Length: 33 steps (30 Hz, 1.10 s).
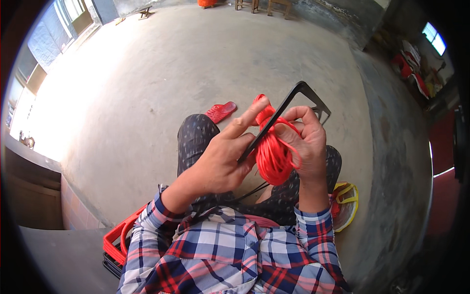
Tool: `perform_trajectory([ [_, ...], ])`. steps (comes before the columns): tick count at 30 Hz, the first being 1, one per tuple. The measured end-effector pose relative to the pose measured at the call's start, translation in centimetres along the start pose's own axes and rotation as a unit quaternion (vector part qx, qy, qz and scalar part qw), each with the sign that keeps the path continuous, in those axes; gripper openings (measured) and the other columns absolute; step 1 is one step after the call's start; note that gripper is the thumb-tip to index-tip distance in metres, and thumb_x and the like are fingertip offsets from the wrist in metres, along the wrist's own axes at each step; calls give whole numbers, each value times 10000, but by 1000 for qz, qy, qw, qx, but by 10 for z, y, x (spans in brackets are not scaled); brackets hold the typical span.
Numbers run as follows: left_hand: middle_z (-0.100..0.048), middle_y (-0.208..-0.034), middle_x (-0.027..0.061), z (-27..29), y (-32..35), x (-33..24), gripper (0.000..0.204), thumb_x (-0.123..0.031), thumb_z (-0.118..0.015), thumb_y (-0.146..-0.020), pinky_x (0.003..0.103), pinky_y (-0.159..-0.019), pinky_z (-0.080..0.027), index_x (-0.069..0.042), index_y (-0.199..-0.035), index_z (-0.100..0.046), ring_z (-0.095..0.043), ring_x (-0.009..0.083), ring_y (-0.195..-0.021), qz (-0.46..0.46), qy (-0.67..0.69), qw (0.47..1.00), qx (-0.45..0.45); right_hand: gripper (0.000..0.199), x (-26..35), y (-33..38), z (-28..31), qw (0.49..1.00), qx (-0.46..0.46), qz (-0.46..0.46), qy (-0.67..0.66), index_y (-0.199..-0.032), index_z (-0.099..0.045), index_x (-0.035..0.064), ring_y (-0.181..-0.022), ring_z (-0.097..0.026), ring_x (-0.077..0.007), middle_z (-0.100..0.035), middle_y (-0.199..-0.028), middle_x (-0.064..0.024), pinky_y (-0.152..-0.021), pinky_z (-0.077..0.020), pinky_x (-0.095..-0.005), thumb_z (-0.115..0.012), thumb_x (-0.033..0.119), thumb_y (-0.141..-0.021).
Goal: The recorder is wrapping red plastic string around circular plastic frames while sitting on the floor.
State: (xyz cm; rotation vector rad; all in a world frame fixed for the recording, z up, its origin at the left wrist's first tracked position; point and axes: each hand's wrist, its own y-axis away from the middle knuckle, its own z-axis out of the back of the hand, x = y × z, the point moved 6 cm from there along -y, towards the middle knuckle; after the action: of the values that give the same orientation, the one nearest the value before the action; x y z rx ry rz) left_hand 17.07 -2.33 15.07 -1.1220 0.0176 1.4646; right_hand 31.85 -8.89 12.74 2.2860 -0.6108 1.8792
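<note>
My left hand [219, 158] is closed round the lower end of a black angular frame [288, 101], its index finger stretched up against red cord. The frame slants up to the right and bends at a sharp corner above my hands. Opposite it, my right hand [309, 142] grips a looped bundle of red cord [275, 159] with thumb and fingers. Most loops hang below the frame's bar, and a smaller part shows above my left fingertip. Whether the cord is wound on the bar or just lies against it, I cannot tell.
Red and black frames [117, 245] stand by my left elbow. A yellow-rimmed container [348, 200] with something red inside sits beside my right knee. A red slipper [221, 112] lies on the concrete floor ahead. Wooden stool legs [278, 7] and a low stand [144, 12] are at the far wall.
</note>
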Motion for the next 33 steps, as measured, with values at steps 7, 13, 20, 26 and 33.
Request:
perform_trajectory([
  [7, -266, -1562, 214, 1, 9, 18, 450, -18, -601, -670, 439, -1146, -235, 33, -1114, -648, -291, 358, -1439, 54, 231, 971, -18, 342, -69, 1, 19, 912, 106, -33, -395, -1146, -600, -30, -1010, -651, -218, -674, -1085, -146, -903, -526, -355, -533, 269, -995],
  [13, -220, -1584, 205, -13, 2, 8, 392, -53, -624, -648, 506, -1177, -71, 14, -1032, -661, -98, 374, -1493, 78, 272, 959, 18, 384, -50, 3, -25, 856, 127, -112, -489, -1241, -543, 14, -1012, -628, -170, -639, -1120, -90, -913, -519, -326, -458, 326, -1034],
  [20, -177, -1595, 206, -2, 12, 25, 271, -231, -746, -801, 512, -1170, -89, 1, -866, -622, -41, 412, -1488, 68, 179, 981, -4, 391, -84, -9, 44, 926, -154, -36, -344, -1212, -581, 102, -1182, -566, -270, -572, -1322, -91, -1018, -424, -472, -599, 275, -862],
  [26, -597, -1172, 100, -5, 25, 65, 214, -120, -674, -871, 299, -810, -477, -12, -1046, -617, -576, 147, -923, 244, 285, 927, -32, 416, -48, 14, 42, 928, 88, 126, -338, -986, -560, 1, -1054, -586, -370, -623, -1088, -241, -953, -444, -481, -609, 367, -794],
  [33, -580, -792, 5, -11, 14, 81, 265, -57, -624, -889, 213, -531, -424, -50, -1141, -543, -501, 67, -602, 306, 353, 884, -30, 552, -44, 32, -7, 947, 190, 17, -257, -1044, -517, 3, -809, -629, -324, -626, -826, -169, -803, -493, -482, -716, 454, -798],
])
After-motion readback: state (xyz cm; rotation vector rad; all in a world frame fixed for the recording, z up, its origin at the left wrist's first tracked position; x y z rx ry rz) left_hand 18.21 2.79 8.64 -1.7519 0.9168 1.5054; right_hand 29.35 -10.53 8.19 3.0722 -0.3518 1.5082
